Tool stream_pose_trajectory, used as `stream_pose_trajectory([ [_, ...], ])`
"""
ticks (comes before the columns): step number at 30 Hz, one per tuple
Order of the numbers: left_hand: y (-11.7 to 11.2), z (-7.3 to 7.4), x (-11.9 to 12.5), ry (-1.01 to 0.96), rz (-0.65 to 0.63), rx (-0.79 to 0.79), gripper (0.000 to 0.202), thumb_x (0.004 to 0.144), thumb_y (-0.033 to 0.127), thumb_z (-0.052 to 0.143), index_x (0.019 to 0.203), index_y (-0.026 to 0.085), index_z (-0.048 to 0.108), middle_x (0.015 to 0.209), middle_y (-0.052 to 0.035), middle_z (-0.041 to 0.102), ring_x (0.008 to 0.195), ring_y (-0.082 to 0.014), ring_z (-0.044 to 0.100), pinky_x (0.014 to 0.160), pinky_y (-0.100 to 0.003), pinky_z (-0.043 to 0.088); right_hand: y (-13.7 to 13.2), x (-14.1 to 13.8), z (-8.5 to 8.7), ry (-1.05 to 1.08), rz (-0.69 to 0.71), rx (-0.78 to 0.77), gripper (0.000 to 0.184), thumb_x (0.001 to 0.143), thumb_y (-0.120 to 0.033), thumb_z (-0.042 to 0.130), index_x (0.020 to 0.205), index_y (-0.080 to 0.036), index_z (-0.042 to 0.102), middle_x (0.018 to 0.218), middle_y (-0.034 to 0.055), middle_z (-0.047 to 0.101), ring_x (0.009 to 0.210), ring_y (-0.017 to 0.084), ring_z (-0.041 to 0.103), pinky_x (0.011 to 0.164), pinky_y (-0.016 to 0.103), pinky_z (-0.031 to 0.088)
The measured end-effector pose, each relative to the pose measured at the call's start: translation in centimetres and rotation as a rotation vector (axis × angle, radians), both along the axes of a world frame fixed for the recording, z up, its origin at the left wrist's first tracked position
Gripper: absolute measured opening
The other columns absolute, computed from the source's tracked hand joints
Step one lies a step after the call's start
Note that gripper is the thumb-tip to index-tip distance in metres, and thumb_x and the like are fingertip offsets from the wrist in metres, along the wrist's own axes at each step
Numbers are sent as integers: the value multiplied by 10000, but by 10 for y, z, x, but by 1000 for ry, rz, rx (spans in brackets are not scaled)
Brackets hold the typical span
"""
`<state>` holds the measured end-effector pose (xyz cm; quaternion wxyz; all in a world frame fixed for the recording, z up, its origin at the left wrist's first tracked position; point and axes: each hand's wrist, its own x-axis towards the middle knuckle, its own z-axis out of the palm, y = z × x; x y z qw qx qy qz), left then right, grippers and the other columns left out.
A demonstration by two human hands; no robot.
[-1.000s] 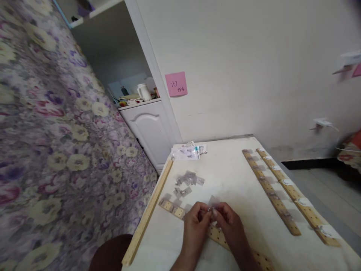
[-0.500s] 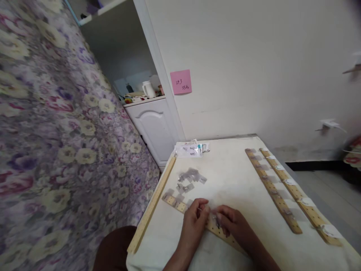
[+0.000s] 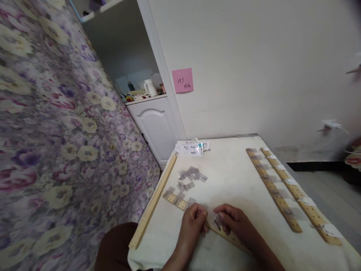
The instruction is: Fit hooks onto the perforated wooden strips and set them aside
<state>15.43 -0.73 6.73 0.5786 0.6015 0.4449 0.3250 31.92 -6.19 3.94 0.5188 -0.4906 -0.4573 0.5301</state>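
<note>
A small clear plastic piece with a dark metal fitting (image 3: pixel 216 221) sits between my hands, above a wooden strip with holes (image 3: pixel 180 203). My right hand (image 3: pixel 235 222) pinches its right side. My left hand (image 3: pixel 194 222) is closed, thumb against forefinger, at the plastic's left edge; what lies between those fingertips is too small to tell. Both hands cover the middle of the strip. Clear pieces with metal parts are seated at the strip's far left end. Beyond the hands lies a loose pile of similar clear pieces (image 3: pixel 193 174).
At the right lie two more wooden strips, one with clear pieces (image 3: pixel 273 191), one with white rounded pieces (image 3: pixel 293 188). A plain wooden bar (image 3: pixel 152 205) runs along the table's left edge. Printed packets (image 3: pixel 190 149) lie at the back left. A floral curtain (image 3: pixel 84 150) hangs at left.
My hands have drawn slightly apart, the left one moving a little down and left. More of the clear plastic shows between them. The view has shifted slightly.
</note>
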Motion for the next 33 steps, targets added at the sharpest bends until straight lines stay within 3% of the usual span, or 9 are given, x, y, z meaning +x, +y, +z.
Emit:
stream_pose_trajectory([
  [5, 0, -4, -4, -51, 114, 1, 307, 750, 488, 620, 710, 202, 514, 466, 49, 567, 407, -103, 474, 442, -212, 367, -1, 4, -1, 91, 6, -40, 282, 720, -357, 644, 934, -179, 597, 747, -5, 640, 591, 124, 592, 535, 239, 447],
  [8, -2, -5, -3, -75, 142, 2, 314, 743, 490, 628, 695, 198, 523, 467, 44, 577, 419, -102, 490, 449, -211, 377, -3, 2, 3, 97, 0, -40, 248, 723, -357, 648, 883, -177, 590, 725, -2, 643, 606, 130, 604, 544, 239, 445],
  [15, -11, -11, 0, -94, 94, -94, 350, 711, 520, 663, 679, 198, 530, 469, 36, 583, 408, -104, 514, 434, -207, 389, 2, 0, 2, 14, -126, -7, 242, 754, -425, 601, 743, -185, 575, 535, -57, 536, 473, 103, 489, 500, 238, 394],
  [20, -24, -21, 0, -75, 55, -156, 365, 666, 520, 693, 657, 204, 510, 439, 55, 549, 348, -94, 477, 373, -194, 350, 3, 5, -1, -6, -138, -32, 264, 764, -451, 584, 766, -187, 577, 545, -69, 508, 434, 89, 453, 461, 229, 361],
  [24, -29, -27, 1, -52, 21, -159, 358, 717, 536, 627, 668, 214, 478, 419, 45, 553, 337, -92, 452, 369, -189, 324, 1, 8, -3, -1, -94, -43, 249, 764, -428, 585, 774, -180, 567, 551, -82, 484, 400, 65, 401, 425, 211, 314],
  [29, -22, -16, -4, 5, 19, -16, 284, 795, 469, 566, 699, 220, 470, 461, 62, 525, 391, -99, 441, 418, -202, 331, -4, 10, 1, -109, 1, -4, 170, 772, -334, 585, 729, -170, 577, 615, -45, 556, 496, 83, 459, 486, 213, 347],
  [33, -18, 3, -4, 161, -58, 194, 169, 817, 298, 564, 677, 211, 523, 538, 68, 476, 478, -99, 434, 480, -204, 318, -5, 7, 9, -223, -66, 55, 137, 741, -292, 627, 809, -173, 622, 615, -39, 558, 596, 120, 498, 568, 234, 384],
])
